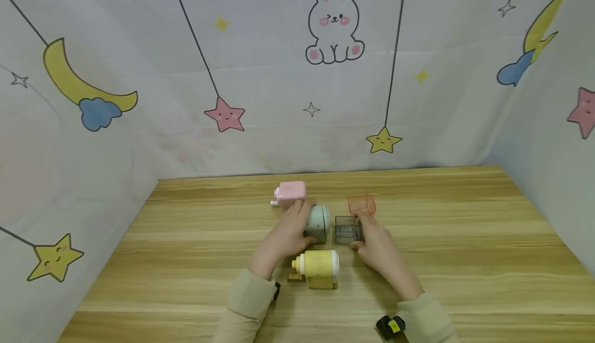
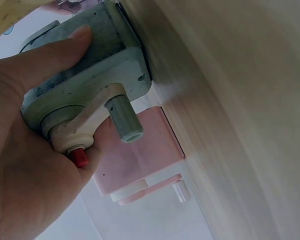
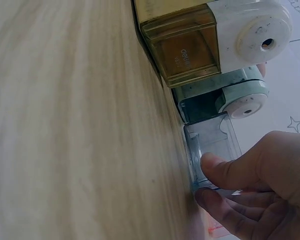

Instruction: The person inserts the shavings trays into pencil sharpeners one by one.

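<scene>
A green crank pencil sharpener (image 1: pixel 318 223) stands on the table, gripped by my left hand (image 1: pixel 293 229) with the thumb along one side. Its crank handle (image 2: pixel 124 119) and a small red button (image 2: pixel 79 157) show in the left wrist view. My right hand (image 1: pixel 375 240) pinches a clear grey shavings drawer (image 1: pixel 346 229) just right of the green sharpener. In the right wrist view the sharpener's drawer slot (image 3: pixel 202 106) is hollow, and the drawer lies beside it. The right thumb (image 3: pixel 217 167) presses the drawer's wall.
A pink crank sharpener (image 1: pixel 292 192) stands behind the left hand. Nearer me is a yellow sharpener (image 1: pixel 318 268) with its amber drawer (image 3: pixel 182 52) in place. An orange-red clear drawer (image 1: pixel 361 204) lies behind the right hand. A printed curtain (image 1: pixel 279 74) encloses the wooden table (image 1: pixel 195 260).
</scene>
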Motion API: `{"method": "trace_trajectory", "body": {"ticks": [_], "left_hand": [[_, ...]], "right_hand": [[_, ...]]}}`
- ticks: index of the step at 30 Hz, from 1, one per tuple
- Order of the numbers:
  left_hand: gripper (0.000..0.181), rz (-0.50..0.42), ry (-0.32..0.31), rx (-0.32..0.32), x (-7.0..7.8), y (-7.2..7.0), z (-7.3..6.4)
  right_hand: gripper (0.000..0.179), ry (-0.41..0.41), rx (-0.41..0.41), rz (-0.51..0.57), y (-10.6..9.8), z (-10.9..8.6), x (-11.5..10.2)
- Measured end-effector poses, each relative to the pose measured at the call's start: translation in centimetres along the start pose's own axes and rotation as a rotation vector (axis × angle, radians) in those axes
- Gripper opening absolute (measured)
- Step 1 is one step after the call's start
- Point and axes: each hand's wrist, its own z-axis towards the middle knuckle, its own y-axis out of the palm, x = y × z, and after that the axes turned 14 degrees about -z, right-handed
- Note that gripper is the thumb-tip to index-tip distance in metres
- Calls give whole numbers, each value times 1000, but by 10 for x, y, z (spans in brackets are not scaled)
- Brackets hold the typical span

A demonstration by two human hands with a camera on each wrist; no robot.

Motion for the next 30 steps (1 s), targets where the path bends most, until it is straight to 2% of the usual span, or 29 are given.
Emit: {"method": "trace_trajectory", "body": {"ticks": [14,23,30], "left_hand": [[77,14,-2,-25,3,1,3],[75,3,25,-8,4,2,4],[74,4,14,-9,4,3,5]], "right_hand": [[76,4,-44,-7,1,2,-2],[78,14,-67,3,1,5,-5],[76,8,-68,-5,3,5,-6]]}}
